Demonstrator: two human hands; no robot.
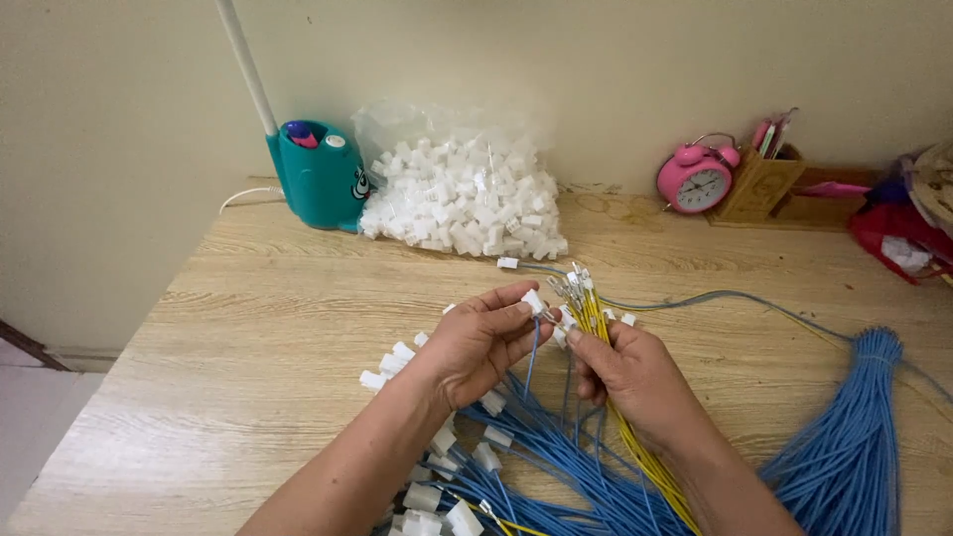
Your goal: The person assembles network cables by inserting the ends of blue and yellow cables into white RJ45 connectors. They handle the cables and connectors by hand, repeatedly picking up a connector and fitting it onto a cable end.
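A small white plastic connector [533, 301] is pinched between thumb and fingertips of the left hand [478, 342], with a blue wire [532, 355] hanging down from it toward the near edge. Just to its right, a bunch of yellow wires [596, 320] is gripped in the closed right hand [627, 369], their metal-tipped ends fanned upward above the fist. The two hands are held close together, nearly touching at the fingertips, above the middle of the wooden table [248, 328].

Beneath the forearms, a spread of blue wires with white connectors [467, 467] is seen crowding the near centre of the table, running out of view at the bottom edge. Far right and near, a thick bundle of blue wires [854, 437] is laid out, fanning toward the near right corner. One loose white connector [507, 263] is spotted just beyond the hands.

Along the far edge, against the wall, a clear bag of white connectors [462, 199] is propped beside a teal lamp base [318, 174]. Farther right, a pink alarm clock [697, 177] and a wooden pen holder [759, 184] are lined up, with red cloth [898, 233] at the far right.

Open tabletop is left on the left side, from the lamp down to the near left edge, where the table drops away to the floor.
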